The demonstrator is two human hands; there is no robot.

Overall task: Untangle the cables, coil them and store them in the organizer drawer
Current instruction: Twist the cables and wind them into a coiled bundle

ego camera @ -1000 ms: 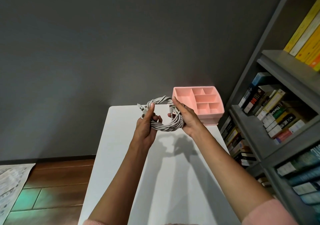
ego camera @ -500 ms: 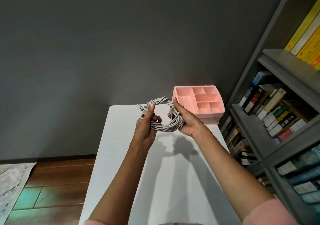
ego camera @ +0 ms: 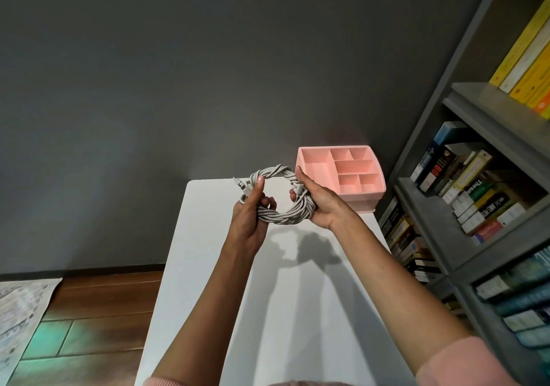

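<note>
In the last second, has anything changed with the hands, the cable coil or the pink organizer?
Nothing visibly changed. The left hand and the right hand still grip opposite sides of the cable coil, held above the table just left of the organizer, which sits where it was.

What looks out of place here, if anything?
Nothing spilled or damaged. The cable coil, gripped by the left hand and right hand, is twisted like rope, plugs poking out beside the left thumb. The organizer looks empty on top.
</note>
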